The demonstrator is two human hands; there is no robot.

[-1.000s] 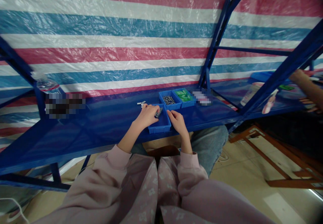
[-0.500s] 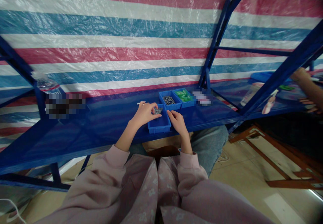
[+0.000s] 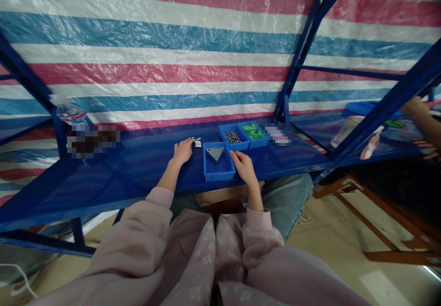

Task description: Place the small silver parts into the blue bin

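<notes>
In the head view, my left hand (image 3: 183, 151) rests on the blue table with its fingers stretched out. Its fingertips reach a small cluster of short silvery metal pins (image 3: 197, 143) lying left of the front bin. My right hand (image 3: 243, 165) is closed at the right wall of that front blue bin (image 3: 219, 176), thumb and fingers at the rim. Inside the bin, many small metal pieces (image 3: 215, 153) lie packed in rows, forming a triangle that points toward me. Their exact kind is too small to tell.
Behind stands a blue bin of loose metal pieces (image 3: 232, 137), beside another bin with green packets (image 3: 254, 131). A plastic bottle (image 3: 72, 115) is at the left, near a blue frame post. A co-worker's hand (image 3: 427, 143) shows at the far right. Striped sheeting (image 3: 172, 74) hangs behind.
My left hand has moved left, out of the front bin to the pins on the table. The triangle of metal pieces is now uncovered. My right hand stays at the bin's side.
</notes>
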